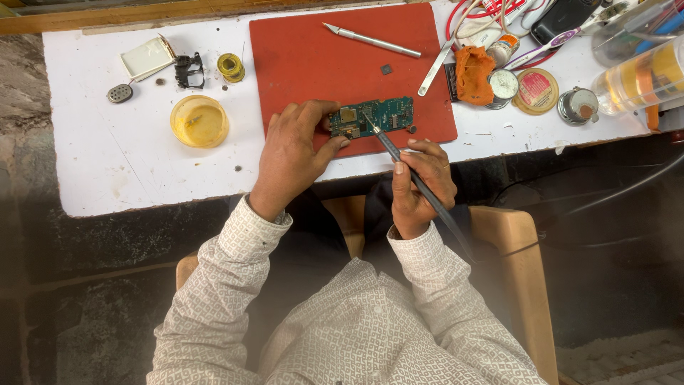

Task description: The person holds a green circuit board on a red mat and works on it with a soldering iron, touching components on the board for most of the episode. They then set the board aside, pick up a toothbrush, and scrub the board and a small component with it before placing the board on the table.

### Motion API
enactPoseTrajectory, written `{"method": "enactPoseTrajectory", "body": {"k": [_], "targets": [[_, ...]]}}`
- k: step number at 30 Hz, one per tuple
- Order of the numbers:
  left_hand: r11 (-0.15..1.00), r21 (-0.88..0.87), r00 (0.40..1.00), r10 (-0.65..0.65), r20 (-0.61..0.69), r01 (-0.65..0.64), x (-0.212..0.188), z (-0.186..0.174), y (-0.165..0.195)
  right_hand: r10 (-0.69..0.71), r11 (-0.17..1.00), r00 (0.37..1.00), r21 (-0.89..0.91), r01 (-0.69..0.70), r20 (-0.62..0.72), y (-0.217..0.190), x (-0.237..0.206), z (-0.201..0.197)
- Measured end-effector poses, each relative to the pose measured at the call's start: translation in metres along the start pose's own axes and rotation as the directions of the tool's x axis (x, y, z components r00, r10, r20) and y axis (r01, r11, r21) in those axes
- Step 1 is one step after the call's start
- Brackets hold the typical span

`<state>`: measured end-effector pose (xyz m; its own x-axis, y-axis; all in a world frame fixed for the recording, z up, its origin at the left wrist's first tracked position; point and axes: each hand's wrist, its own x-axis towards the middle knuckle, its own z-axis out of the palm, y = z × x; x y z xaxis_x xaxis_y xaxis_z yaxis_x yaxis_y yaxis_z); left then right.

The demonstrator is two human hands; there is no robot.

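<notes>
A small green circuit board point(381, 115) lies on a red mat point(320, 57) near the front edge of a white table point(121, 157). My left hand point(292, 157) pinches the board's left end between thumb and fingers. In my right hand point(420, 189) I grip a dark soldering iron point(399, 158) like a pen. Its tip touches the board near the middle-left. The iron's cable runs back over my right wrist.
A craft knife point(370, 40) and a tiny dark chip point(385, 69) lie on the mat. Left of it are a yellow dish point(199, 121), a solder spool point(231, 67) and a white lid point(146, 58). Tweezers point(434, 71), an orange cloth point(473, 71), round tins point(536, 90) and bottles crowd the right.
</notes>
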<state>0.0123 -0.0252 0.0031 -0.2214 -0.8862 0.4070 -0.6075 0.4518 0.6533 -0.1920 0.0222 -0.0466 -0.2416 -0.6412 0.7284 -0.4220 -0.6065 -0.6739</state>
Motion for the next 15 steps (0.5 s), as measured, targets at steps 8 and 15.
{"method": "enactPoseTrajectory", "body": {"k": [8, 15], "targets": [[1.0, 0.006, 1.0, -0.005, 0.007, 0.005, 0.0007, -0.0003, -0.0005, 0.002, 1.0, 1.0, 0.015, -0.002, -0.02, 0.0015, -0.0001, -0.0017], [1.0, 0.012, 1.0, 0.001, 0.002, -0.001, 0.0002, -0.0002, -0.0003, -0.004, 1.0, 1.0, 0.016, 0.004, -0.023, 0.0034, -0.0002, -0.003]]}}
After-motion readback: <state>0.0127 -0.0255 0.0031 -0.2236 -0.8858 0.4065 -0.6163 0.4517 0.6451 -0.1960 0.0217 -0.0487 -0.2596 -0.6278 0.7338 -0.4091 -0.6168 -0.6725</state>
